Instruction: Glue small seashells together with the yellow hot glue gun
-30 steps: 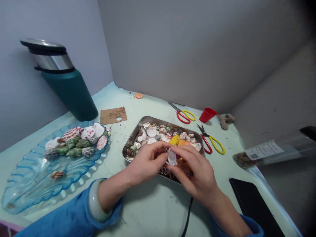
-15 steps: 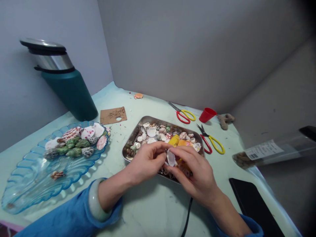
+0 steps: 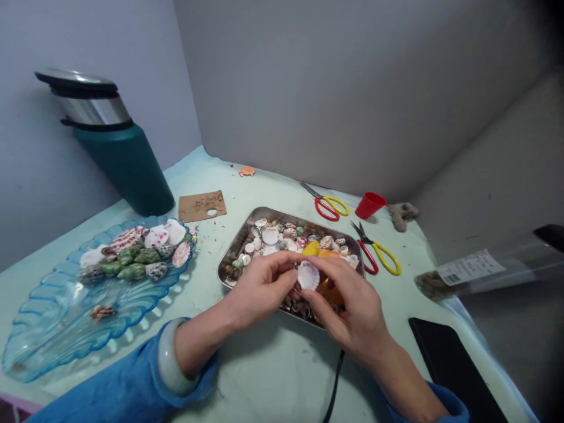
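A white ribbed seashell is held up between my two hands, above the near side of a metal tray. My right hand grips its right edge between thumb and fingers. At the shell's left edge, my left hand is closed in a pinch, its fingertips partly hidden. Below my hands the tray holds many small shells, among them a white scallop shell, and a yellow piece.
To the left, a blue leaf-shaped dish holds green, spotted and white shells. Behind it stands a teal bottle. Two pairs of scissors, a red cup, a clear tube and a black phone-like slab lie rightward; brown card lies behind.
The white seashell has turned between my fingers, so its broad ribbed face now shows. My right fingers have shifted slightly around it. Everything else stays in place.
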Available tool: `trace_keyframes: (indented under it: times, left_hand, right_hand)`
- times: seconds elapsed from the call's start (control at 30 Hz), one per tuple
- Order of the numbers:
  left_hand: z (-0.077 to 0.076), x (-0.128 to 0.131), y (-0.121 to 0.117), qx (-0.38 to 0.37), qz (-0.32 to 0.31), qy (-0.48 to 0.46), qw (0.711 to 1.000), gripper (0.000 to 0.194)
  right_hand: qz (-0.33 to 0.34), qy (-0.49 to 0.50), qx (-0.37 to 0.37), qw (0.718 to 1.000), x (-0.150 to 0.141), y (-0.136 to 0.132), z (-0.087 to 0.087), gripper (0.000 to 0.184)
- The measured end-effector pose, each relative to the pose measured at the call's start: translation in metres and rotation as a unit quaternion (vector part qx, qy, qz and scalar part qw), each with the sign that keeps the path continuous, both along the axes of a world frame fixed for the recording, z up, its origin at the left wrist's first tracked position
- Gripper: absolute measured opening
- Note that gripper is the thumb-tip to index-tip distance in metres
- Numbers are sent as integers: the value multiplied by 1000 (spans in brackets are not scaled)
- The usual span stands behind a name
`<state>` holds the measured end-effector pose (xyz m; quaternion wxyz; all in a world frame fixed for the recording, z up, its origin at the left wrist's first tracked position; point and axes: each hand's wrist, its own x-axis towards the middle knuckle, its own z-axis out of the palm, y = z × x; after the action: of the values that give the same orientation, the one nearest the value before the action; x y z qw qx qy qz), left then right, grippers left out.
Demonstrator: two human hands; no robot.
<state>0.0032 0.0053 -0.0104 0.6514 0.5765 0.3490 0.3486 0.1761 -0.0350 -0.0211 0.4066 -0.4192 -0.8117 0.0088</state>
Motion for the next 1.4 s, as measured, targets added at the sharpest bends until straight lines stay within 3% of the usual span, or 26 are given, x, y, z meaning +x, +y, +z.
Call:
trace_keyframes:
  times: [0.23, 0.53, 0.73, 1.4]
  left_hand:
    - [-2, 0, 1, -7, 0, -7, 1000, 26]
    - [5, -2, 0, -3, 16, 30, 999, 32]
    - [6, -3, 1, -45, 21, -7, 999, 33]
    - [7, -2, 3, -80, 14, -57, 995, 30]
  right_hand:
    - [29, 3, -6, 1000, -1, 0, 2, 42]
    - [-8, -2, 0, 1000, -1, 0, 0, 40]
    - [-32, -4, -2, 999, -1, 0, 0, 39]
    - [-44, -5, 0, 999, 0, -1, 0, 39]
